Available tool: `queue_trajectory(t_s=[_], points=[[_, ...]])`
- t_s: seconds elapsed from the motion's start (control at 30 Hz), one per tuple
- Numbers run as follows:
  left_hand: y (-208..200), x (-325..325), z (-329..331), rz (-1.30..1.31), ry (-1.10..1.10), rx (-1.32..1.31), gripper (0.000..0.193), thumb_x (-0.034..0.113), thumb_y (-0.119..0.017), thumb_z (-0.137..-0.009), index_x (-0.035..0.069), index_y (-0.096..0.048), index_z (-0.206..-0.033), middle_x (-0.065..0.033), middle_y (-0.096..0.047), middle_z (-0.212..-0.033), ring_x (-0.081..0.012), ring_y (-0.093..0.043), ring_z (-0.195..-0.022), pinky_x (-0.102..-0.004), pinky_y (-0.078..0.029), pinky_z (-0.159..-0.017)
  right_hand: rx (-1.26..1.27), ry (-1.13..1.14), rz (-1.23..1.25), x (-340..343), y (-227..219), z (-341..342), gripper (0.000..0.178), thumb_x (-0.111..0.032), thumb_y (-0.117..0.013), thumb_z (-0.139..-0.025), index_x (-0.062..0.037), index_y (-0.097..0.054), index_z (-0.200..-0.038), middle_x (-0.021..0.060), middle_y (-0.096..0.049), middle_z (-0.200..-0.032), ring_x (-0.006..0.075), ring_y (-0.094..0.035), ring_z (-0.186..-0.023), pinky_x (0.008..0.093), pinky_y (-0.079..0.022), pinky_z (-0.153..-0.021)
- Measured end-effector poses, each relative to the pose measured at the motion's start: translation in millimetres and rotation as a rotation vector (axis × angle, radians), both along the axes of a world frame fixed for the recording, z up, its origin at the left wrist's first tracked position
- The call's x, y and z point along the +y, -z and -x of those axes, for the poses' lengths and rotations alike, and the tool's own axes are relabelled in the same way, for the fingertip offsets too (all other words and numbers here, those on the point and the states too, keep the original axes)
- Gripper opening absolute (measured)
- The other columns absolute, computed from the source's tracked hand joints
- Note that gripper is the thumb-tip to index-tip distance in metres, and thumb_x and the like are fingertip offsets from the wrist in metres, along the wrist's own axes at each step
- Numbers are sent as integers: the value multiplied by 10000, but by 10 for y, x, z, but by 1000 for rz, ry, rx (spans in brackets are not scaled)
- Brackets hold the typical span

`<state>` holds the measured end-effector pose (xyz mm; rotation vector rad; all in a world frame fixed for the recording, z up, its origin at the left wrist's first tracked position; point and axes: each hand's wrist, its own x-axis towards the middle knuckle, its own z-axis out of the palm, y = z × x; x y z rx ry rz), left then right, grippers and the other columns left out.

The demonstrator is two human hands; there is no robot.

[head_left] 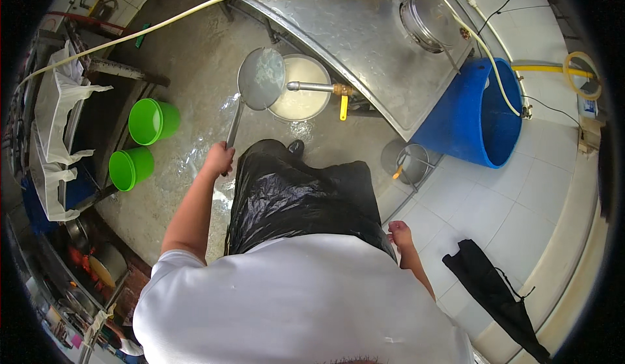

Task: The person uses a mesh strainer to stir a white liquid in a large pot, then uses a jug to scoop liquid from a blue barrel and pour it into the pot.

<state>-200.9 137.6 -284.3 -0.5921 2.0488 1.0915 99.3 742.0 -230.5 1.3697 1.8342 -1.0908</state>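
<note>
My left hand [219,160] is closed round the handle of a long-handled metal skimmer [262,78]. Its wide round head is held up beside a round vessel [301,97] of creamy white liquid on the floor, covering part of its left rim. Whether the head is mesh or solid is hard to make out. A metal outlet pipe [319,87] with a yellow-handled valve reaches over the liquid. My right hand [400,234] has its fingers curled beside the right edge of my black plastic apron [306,201]; anything inside them is hidden.
A steel worktable [338,32] runs along the far side, carrying a round metal pot [426,22]. Right of it lies a tilted blue barrel [469,117], near a metal bucket [405,162]. Two green buckets [153,121] stand left on the wet floor [195,104]. Black cloth [495,292] lies at right.
</note>
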Motion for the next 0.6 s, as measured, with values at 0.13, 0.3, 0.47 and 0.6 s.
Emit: queue_trajectory(t_s=[0.13, 0.3, 0.47, 0.6], points=[[276, 68, 155, 136, 93, 15, 281, 216, -553, -910, -57, -601, -955, -225, -666, -752, -297, -671, -532, -424, -552, -525, 0, -3, 8, -28, 1, 45, 353, -327, -684, -910, -49, -611, -1115, 68, -661, -921, 168, -655, -662, 298, -482, -532], [301, 389, 286, 284, 168, 40, 283, 181, -530, -899, -56, -650, -994, -284, -690, -928, -388, -707, -793, -473, -569, -705, -4, 22, 13, -34, 1, 51, 365, -348, -691, -909, -55, -611, -1111, 57, -653, -903, 162, -646, -663, 294, -479, -538], [449, 733, 311, 375, 265, 74, 269, 148, -537, -882, -32, -681, -1020, -283, -677, -1055, -442, -653, -1022, -497, -538, -861, 0, 51, 20, -9, -34, -36, 372, -366, -698, -905, -61, -609, -1098, 51, -644, -893, 164, -639, -657, 298, -478, -544], [730, 936, 217, 390, 282, 63, 254, 127, -561, -865, -47, -687, -1001, -296, -670, -1075, -444, -652, -1033, -495, -530, -898, 10, 63, 17, -42, -105, -7, 363, -359, -698, -904, -64, -604, -1092, 52, -637, -895, 167, -642, -664, 301, -473, -542]])
